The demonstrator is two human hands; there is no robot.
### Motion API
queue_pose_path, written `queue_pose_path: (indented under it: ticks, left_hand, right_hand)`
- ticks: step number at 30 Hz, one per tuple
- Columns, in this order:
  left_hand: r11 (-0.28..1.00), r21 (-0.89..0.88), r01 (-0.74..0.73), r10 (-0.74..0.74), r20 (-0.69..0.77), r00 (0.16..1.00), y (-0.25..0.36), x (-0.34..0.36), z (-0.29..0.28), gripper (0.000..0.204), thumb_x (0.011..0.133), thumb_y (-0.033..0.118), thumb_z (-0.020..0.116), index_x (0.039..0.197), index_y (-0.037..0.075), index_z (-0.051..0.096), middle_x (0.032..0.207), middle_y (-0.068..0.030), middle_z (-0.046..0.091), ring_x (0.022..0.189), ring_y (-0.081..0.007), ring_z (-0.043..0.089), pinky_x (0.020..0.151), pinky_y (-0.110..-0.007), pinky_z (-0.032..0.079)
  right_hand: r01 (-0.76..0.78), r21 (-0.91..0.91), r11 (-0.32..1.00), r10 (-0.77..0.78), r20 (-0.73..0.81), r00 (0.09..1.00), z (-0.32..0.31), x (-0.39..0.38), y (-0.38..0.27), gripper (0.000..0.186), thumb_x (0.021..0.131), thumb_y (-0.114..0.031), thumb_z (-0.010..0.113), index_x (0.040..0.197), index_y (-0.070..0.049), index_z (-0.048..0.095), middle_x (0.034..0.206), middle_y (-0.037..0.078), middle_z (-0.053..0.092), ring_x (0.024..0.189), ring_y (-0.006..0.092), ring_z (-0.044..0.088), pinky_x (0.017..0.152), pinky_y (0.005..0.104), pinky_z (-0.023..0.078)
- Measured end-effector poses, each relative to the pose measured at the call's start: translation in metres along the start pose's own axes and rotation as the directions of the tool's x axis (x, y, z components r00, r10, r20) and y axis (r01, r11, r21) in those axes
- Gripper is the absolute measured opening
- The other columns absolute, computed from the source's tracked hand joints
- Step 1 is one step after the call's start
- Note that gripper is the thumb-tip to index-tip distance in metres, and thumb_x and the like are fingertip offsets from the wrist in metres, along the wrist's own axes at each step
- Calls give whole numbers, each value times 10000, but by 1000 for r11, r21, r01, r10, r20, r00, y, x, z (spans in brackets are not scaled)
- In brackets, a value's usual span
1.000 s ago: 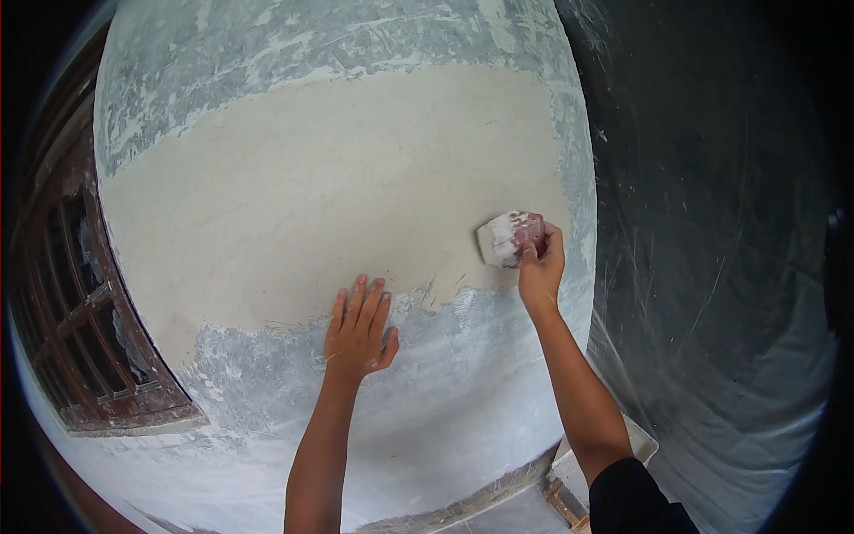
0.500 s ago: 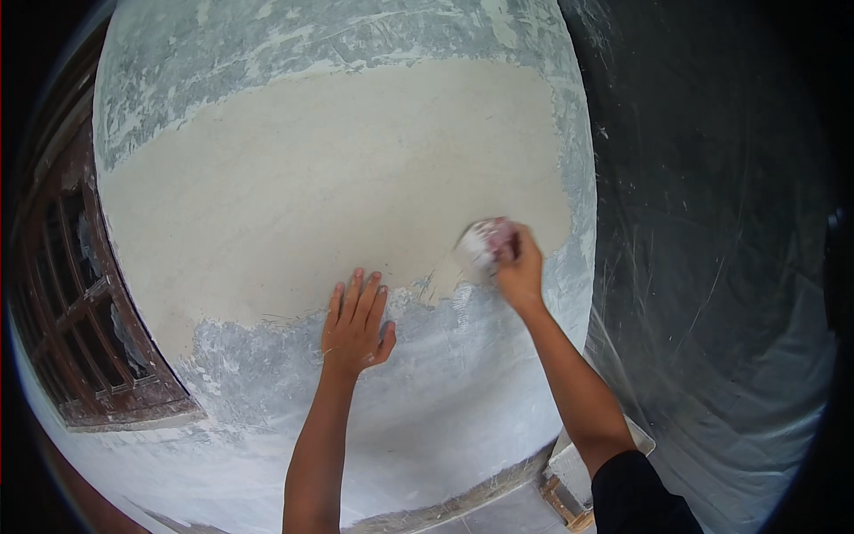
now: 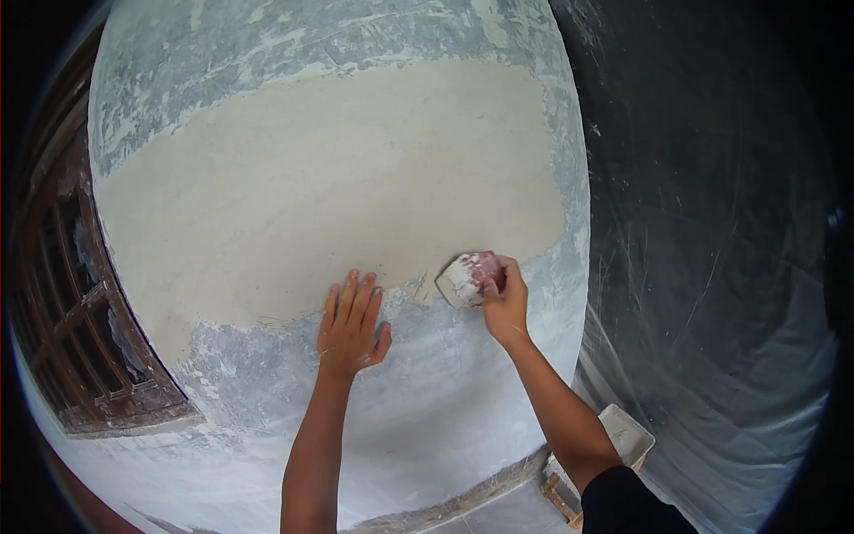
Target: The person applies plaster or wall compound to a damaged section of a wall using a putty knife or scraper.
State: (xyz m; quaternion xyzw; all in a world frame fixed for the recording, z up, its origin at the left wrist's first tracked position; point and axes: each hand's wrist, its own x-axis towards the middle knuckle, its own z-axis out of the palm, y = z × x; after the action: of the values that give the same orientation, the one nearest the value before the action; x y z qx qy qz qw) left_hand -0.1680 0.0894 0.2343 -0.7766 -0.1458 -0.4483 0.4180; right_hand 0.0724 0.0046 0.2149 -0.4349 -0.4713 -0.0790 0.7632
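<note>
A wall [image 3: 391, 418] of mottled grey fills the middle of the view, with a broad patch of cream plaster [image 3: 356, 169] across it. My left hand [image 3: 350, 325] lies flat on the wall at the patch's lower edge, fingers stretched upward and apart, holding nothing. In my right hand [image 3: 507, 307] is a scraper [image 3: 469, 278] with a reddish upper part smeared with white plaster. Its broad edge points left and rests against the wall at the lower right border of the cream patch. My palm and fingers hide part of its grip.
A brown wooden window frame with bars [image 3: 84, 303] is at the left. Dark plastic sheeting [image 3: 712, 222] hangs along the right side. At the lower right, a whitish tray [image 3: 630, 433] sits on a wooden support [image 3: 562, 498] by the wall's foot, above grey floor tiles [image 3: 498, 513].
My right hand has moved down and slightly left with the scraper, from inside the cream patch to its lower border. My left hand stays in place on the wall.
</note>
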Motion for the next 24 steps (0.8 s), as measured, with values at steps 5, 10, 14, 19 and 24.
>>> queue_pose_path:
  ticks: [5,10,14,19,24]
  left_hand:
    - [1000,21,16,-16,0,1000,2,2,-1,471,834,256,505,1245,31,558,1423,-124,479,1357,-318,409,1118,-499,299]
    - [1000,-13,12,-12,7,1000,0,0,0,488,808,241,560,1237,8,535,1409,-151,473,1371,-343,378,1121,-522,266]
    - [1000,-14,-4,3,-15,1000,0,0,0,495,807,239,562,1244,8,531,1406,-150,475,1372,-342,377,1119,-520,269]
    - [1000,-9,10,-10,3,1000,2,2,-1,500,807,240,559,1250,11,526,1404,-151,480,1369,-344,382,1119,-519,269]
    - [1000,0,-5,5,-7,1000,-1,-1,0,502,807,244,559,1251,13,526,1405,-152,479,1370,-342,381,1120,-519,266]
  right_hand:
    - [-195,258,946,261,-255,931,-9,12,28,320,865,105,490,1166,5,527,1015,113,621,954,183,607,874,292,468]
    - [-121,99,988,134,-135,982,2,5,19,277,863,97,504,1123,10,540,1028,100,615,964,181,599,884,292,459]
    - [-172,219,961,225,-246,943,0,-1,30,274,863,57,545,1133,11,540,1010,99,614,951,181,597,869,287,456]
    - [-249,113,962,272,-291,917,6,-5,30,283,858,74,528,1134,12,541,1042,121,611,969,184,590,897,289,449]
    - [-170,296,940,261,-302,917,15,-12,23,301,845,71,510,1140,13,533,1035,105,586,959,207,582,918,304,436]
